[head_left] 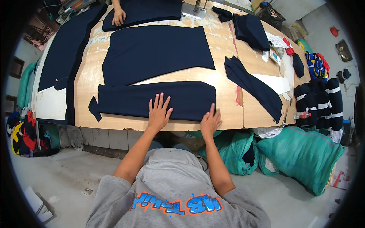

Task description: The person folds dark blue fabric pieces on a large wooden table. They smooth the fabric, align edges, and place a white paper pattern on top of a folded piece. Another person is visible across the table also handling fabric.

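My left hand (159,111) lies with fingers spread on a long navy cloth piece (133,98) along the near edge of the wooden table (87,68). My right hand (211,119) rests at that piece's lower right corner, fingers apart and holding nothing. A small pointed navy flap (94,108) sticks out at the left end. Just beyond lies a wider navy panel (157,51). A narrow navy strip (253,87) lies to the right, over a white paper piece (273,81).
Another person's hand (118,15) touches a far navy panel (146,9), beside a metal machine base (194,12). Long navy cloth (53,59) covers the left side. Folded navy cloth (251,32) lies at back right. Green sacks (292,159) and navy rolls (323,102) stand right; colourful cloth (26,133) lies left.
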### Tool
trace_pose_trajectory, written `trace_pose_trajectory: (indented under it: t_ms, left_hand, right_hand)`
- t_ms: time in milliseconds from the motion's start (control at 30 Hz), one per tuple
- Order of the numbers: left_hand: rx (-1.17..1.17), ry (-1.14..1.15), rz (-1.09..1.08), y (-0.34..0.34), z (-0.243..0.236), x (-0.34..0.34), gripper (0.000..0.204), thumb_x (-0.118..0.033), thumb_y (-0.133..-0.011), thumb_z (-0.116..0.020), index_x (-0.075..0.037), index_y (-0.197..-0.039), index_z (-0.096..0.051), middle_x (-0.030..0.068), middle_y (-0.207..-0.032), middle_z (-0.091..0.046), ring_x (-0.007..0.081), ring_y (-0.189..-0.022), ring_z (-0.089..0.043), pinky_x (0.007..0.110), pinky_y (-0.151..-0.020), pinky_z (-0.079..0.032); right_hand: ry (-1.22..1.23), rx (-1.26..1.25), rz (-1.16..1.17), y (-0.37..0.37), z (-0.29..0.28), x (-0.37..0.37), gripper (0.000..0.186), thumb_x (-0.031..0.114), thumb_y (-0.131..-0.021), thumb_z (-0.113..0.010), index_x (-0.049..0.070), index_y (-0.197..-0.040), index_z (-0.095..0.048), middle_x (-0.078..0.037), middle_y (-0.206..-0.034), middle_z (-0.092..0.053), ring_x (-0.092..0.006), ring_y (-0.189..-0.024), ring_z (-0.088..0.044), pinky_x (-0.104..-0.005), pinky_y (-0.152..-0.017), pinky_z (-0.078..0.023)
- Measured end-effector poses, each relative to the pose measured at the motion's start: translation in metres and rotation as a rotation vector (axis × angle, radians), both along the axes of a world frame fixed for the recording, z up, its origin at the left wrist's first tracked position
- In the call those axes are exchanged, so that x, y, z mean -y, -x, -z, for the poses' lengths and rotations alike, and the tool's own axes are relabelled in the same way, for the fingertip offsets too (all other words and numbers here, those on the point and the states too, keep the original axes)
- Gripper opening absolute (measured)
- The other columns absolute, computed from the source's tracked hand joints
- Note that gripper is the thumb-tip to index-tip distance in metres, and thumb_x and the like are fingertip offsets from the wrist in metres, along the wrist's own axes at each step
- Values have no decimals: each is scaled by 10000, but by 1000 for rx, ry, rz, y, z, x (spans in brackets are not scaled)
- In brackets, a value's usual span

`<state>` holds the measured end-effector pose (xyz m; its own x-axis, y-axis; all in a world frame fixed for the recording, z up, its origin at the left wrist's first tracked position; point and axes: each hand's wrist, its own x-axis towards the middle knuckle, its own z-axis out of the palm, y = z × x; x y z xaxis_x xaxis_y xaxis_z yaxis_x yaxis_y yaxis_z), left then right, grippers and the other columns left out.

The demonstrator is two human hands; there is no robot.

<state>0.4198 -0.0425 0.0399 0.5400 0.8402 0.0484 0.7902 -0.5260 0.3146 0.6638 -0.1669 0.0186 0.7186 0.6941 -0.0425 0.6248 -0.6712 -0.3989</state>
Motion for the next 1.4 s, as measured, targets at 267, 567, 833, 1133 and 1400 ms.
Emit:
trace_pose_trajectory:
  t_ms: [267, 567, 833, 1133, 1400]
  left_hand:
    - [13, -16, 185, -9, 3, -16, 673, -465, -1125, -477, -178, -1712, -314, 152, -1790, -219, 364, -1659, -160, 628, -1310, -110]
    - [-32, 92, 214, -33, 5, -10, 709, -518, -1131, -427, -182, -1732, -255, 110, -1814, -161, 326, -1676, -100, 594, -1325, -41]
    - [-23, 105, 156, -42, -4, -11, 713, -459, -1080, -573, -163, -1691, -357, 121, -1786, -255, 337, -1661, -176, 585, -1321, -78]
    - [406, 448, -63, -217, -90, 9, 363, -267, -1104, -599, -95, -1414, -677, 154, -1464, -660, 282, -1355, -626, 430, -1114, -490]
    - [926, 994, -359, -459, -22, -81, 572, -221, -1031, -736, 18, -1502, -518, 166, -1197, -702, 222, -1020, -757, 307, -856, -623]
  right_hand:
    - [-397, -74, -52, 10, -33, 7, 508, 134, -1035, -548, 65, -1538, -528, -267, -1623, -454, -478, -1517, -390, -555, -1251, -316]
    - [-208, -43, -352, -8, -35, 49, 357, 191, -1051, -610, 161, -1398, -688, -181, -1558, -546, -394, -1483, -464, -624, -1225, -311]
    - [-437, 61, -157, -163, -9, 89, 236, 70, -990, -609, 22, -1187, -729, -200, -1219, -701, -411, -1192, -640, -528, -1046, -482]
    - [-883, -484, 1033, -505, 40, 184, 370, 182, -1032, -661, 35, -1363, -583, -104, -966, -657, -174, -599, -593, -311, -470, -467]
    - [-281, -133, 888, -596, 57, 194, 335, 214, -971, -785, 20, -1223, -678, -239, -1342, -598, -367, -1129, -677, -458, -1003, -534]
